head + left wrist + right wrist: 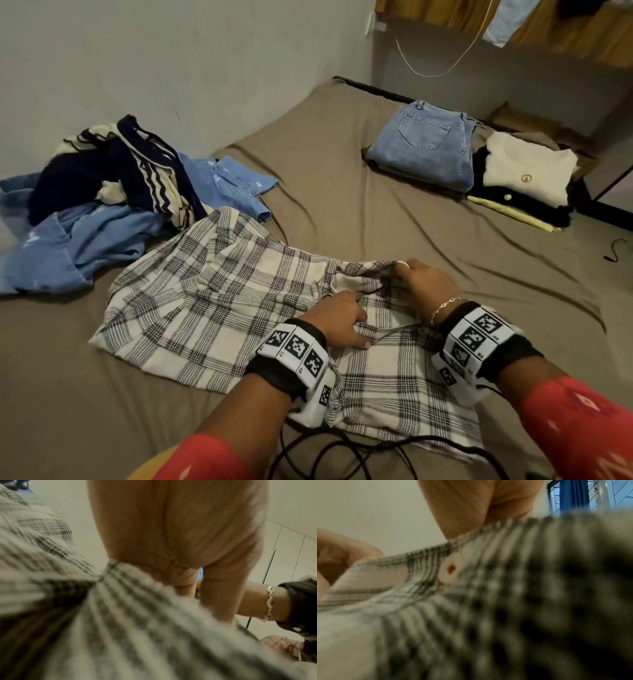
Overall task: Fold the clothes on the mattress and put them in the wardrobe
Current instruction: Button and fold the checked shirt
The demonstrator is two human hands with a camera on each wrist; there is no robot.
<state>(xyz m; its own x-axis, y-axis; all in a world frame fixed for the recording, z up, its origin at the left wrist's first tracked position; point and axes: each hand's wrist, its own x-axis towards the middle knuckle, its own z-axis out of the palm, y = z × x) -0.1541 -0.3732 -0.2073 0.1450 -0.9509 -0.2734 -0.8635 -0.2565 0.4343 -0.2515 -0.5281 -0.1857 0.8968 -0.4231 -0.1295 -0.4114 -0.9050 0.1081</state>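
Note:
A black-and-white plaid shirt (pixel 219 291) lies spread on the brown mattress (pixel 342 205) in front of me. My left hand (pixel 342 317) sits on its middle with fingers curled into the cloth. Just beyond it, my right hand (pixel 423 282) pinches a bunched edge of the same shirt. In the left wrist view the plaid shirt (pixel 120 615) rises to my left hand (pixel 180 534), and the right wrist with a bracelet (pixel 257 601) shows behind. The right wrist view is filled by the blurred plaid shirt (pixel 488 601), its hem and a white button (pixel 451 568) under my right hand (pixel 479 507).
A loose pile of blue, navy and cream clothes (pixel 102 192) lies at the left by the wall. Folded jeans (pixel 424 147) and a folded white-and-black stack (pixel 527 178) sit at the mattress's far right. Black cables (pixel 342 452) trail near the front edge.

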